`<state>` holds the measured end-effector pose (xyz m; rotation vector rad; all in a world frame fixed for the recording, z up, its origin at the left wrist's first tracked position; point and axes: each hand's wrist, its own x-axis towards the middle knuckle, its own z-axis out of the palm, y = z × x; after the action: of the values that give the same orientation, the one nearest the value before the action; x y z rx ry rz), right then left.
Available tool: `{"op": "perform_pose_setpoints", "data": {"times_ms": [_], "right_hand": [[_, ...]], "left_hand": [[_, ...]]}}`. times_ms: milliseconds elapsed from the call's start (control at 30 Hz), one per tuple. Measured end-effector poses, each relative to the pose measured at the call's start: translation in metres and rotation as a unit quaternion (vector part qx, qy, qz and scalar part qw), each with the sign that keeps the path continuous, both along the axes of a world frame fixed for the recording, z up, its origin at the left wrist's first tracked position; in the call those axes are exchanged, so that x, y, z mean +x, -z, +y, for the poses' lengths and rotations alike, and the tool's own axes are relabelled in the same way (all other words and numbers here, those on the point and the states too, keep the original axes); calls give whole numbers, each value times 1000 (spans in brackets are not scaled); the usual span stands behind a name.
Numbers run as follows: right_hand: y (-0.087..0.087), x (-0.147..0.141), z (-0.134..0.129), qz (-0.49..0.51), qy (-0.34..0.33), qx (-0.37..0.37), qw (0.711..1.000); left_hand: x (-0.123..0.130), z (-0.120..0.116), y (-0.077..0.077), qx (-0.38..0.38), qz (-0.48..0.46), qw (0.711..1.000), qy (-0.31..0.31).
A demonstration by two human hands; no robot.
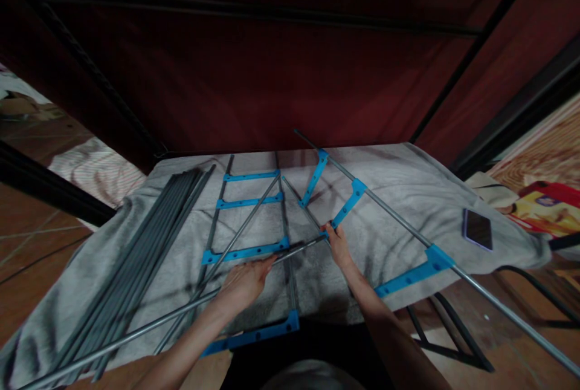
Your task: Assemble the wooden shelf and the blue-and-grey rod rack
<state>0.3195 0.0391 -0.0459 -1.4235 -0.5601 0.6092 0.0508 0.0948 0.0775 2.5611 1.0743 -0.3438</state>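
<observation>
My left hand [248,283] is closed around a long grey metal tube [167,318], which slants from the lower left up to my right hand. With my right hand [338,246] I grip the near end of a blue plastic bracket [348,204], where the tube's tip meets it; whether the tip is inside cannot be made out. This bracket belongs to a tilted frame with a long tube [399,217] along its right side and two more blue brackets, one far [314,178] and one near [412,272]. A shorter-looking tube [292,190] passes by the far bracket's lower end.
Left of centre lies a ladder-like frame [244,254] of tubes and blue crosspieces, with a loose tube across it. A bundle of grey tubes [136,263] rests farther left on the grey blanket [394,166]. A phone [477,229] lies at right. Dark red panels [272,81] rise behind.
</observation>
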Motion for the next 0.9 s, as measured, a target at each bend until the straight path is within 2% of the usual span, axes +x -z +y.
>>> {"op": "perform_pose_setpoints", "data": {"times_ms": [133, 267, 433, 633, 900], "right_hand": [[-2, -6, 1, -11, 9, 1, 1000], [-6, -10, 1, -14, 21, 5, 1000], [-12, -16, -1, -28, 26, 4, 999], [-9, -18, -1, -32, 26, -7, 999], [-3, -14, 2, -7, 42, -12, 999]], "left_hand": [[5, -8, -9, 3, 22, 1000, 7], [9, -14, -11, 5, 29, 1000, -2], [7, -17, -3, -5, 7, 1000, -19], [5, -19, 4, 3, 15, 999, -32], [3, -28, 19, 34, 2, 999, 1]]}}
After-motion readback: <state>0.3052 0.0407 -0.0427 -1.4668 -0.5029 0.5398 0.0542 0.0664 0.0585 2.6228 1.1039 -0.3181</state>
